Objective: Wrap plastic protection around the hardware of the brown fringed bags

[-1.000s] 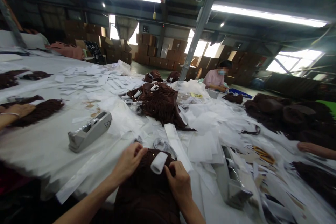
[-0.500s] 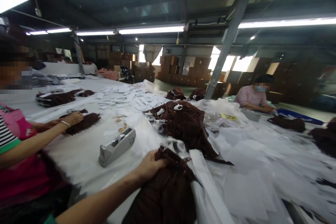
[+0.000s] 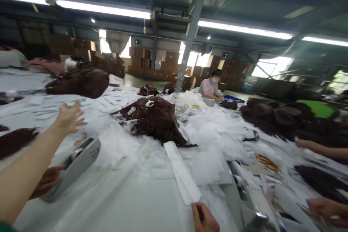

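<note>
My left hand (image 3: 69,117) is stretched out over the table at the left, its fingers spread and nothing in them. Just beyond it is a dark brown bag (image 3: 78,83), apart from the fingers; I cannot tell whether it rests on anything. At the bottom edge my right hand (image 3: 206,218) is closed, thumb and fingers pinching the near end of a folded white strip (image 3: 181,174). The strip lies flat and points toward a heap of brown fringed bags (image 3: 154,119) with white tags.
A grey tape dispenser (image 3: 81,165) stands at the left, a co-worker's hand (image 3: 49,181) beside it. Clear plastic bags (image 3: 214,134) spread across the middle. At the right lie a second dispenser (image 3: 244,195), scissors (image 3: 268,162) and a co-worker's hands (image 3: 330,210). Another person (image 3: 209,87) sits farther back.
My left hand has let go of the brown bag, which is now farther off to the left. My right hand has come into view at the white strip. The view has swung right.
</note>
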{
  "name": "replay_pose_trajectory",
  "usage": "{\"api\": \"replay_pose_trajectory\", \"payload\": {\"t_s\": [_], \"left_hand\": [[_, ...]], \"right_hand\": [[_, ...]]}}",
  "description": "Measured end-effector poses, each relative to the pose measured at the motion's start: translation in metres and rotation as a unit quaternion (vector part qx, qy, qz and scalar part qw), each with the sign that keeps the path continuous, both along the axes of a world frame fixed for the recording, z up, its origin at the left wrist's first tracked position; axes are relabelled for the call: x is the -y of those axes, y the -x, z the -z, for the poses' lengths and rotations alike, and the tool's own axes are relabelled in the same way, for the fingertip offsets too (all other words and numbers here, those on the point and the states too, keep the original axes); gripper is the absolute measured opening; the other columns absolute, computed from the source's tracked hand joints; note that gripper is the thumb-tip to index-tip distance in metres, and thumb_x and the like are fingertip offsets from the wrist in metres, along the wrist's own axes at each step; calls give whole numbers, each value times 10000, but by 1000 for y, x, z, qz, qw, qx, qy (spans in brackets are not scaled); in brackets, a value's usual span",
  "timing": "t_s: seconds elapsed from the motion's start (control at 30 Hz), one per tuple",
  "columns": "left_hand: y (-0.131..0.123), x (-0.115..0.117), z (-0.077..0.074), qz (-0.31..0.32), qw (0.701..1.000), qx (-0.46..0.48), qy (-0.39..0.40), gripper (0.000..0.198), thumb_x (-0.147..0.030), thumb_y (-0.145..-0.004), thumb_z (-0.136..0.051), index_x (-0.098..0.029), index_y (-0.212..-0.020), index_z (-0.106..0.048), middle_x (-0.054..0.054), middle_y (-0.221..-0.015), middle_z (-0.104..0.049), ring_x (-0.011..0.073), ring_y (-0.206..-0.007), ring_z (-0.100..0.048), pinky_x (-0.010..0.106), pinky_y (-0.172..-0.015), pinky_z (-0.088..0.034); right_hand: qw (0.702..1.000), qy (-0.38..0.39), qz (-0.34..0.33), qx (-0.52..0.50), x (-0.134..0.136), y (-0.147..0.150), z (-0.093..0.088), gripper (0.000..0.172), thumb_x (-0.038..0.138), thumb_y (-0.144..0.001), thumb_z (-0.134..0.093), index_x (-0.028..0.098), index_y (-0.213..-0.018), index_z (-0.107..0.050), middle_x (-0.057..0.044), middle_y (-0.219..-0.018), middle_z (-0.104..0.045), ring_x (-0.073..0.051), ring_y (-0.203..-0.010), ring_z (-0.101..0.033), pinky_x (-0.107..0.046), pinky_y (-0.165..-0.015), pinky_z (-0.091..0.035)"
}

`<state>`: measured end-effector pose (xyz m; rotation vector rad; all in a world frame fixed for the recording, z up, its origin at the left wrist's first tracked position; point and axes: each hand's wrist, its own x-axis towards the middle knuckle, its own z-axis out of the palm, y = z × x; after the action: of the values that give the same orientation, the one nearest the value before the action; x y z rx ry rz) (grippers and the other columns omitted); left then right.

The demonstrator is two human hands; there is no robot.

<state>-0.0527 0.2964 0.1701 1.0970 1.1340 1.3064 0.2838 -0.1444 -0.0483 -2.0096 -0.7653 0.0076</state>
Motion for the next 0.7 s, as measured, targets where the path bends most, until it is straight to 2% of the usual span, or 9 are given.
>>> {"api": "replay_pose_trajectory", "payload": {"t_s": [0.1, 0.17, 0.23, 0.33, 0.4, 0.5, 0.57, 0.63, 0.7], "left_hand": [[-44, 49, 84, 100, 989, -85, 73, 474, -511, -800, -602, -178, -1126, -520, 48, -1103, -632, 155, -942, -587, 260, -769, -459], [-76, 99, 125, 170, 975, -131, 60, 518, -598, -684, -654, -179, -984, -603, 35, -883, -688, 166, -775, -616, 242, -649, -470], [-102, 151, 152, 242, 955, -166, 36, 567, -664, -597, -659, -160, -855, -627, 45, -737, -677, 162, -590, -584, 237, -509, -428], [-127, 206, 178, 314, 927, -204, 6, 530, -702, -629, -566, -187, -739, -630, 9, -600, -623, 139, -434, -487, 249, -442, -375], [-134, 221, 191, 322, 923, -209, -4, 507, -699, -661, -509, -220, -751, -646, 3, -598, -618, 160, -456, -508, 264, -460, -394], [-132, 219, 206, 300, 933, -199, -21, 481, -679, -661, -514, -259, -838, -667, -3, -596, -613, 188, -518, -548, 276, -517, -433], [-128, 212, 212, 269, 946, -181, -9, 518, -695, -671, -494, -257, -890, -662, -4, -610, -614, 167, -462, -505, 272, -483, -413], [-126, 204, 215, 255, 953, -159, 29, 585, -736, -664, -473, -238, -910, -658, 2, -628, -618, 144, -415, -453, 265, -434, -374], [-127, 197, 219, 268, 950, -147, 64, 627, -766, -622, -500, -227, -895, -665, 14, -635, -626, 144, -424, -460, 266, -434, -377]], "right_hand": [[1000, 8, -22, -5, 4, -1, 4, 455, 624, -782, -465, 211, -686, -631, -62, -654, -672, -216, -593, -617, -302, -596, -490], [1000, 6, -22, -15, 4, -1, 5, 442, 605, -788, -473, 207, -679, -631, -62, -657, -668, -212, -600, -613, -297, -593, -488], [999, -2, -24, -42, -4, -3, 0, 432, 594, -779, -492, 200, -687, -646, -57, -640, -663, -210, -589, -610, -292, -575, -487], [995, -29, -36, -92, -37, -18, -28, 416, 562, -765, -526, 179, -789, -685, -47, -634, -666, -202, -567, -612, -281, -536, -483], [993, -42, -62, -92, -79, -36, -58, 417, 537, -764, -534, 162, -857, -693, -48, -664, -676, -194, -569, -616, -272, -525, -481], [994, -14, -108, -22, -161, -70, -106, 427, 495, -802, -473, 142, -892, -695, -49, -690, -682, -177, -581, -615, -269, -553, -480], [993, 1, -115, 8, -215, -91, -127, 434, 470, -829, -430, 132, -905, -691, -57, -703, -684, -180, -616, -617, -279, -589, -477], [994, 14, -101, 36, -256, -105, -136, 439, 431, -851, -399, 111, -966, -676, -96, -799, -695, -203, -715, -625, -314, -675, -476], [994, 29, -84, 68, -280, -113, -131, 418, 391, -839, -453, 96, -1066, -644, -149, -983, -677, -244, -890, -606, -358, -803, -446]]}}
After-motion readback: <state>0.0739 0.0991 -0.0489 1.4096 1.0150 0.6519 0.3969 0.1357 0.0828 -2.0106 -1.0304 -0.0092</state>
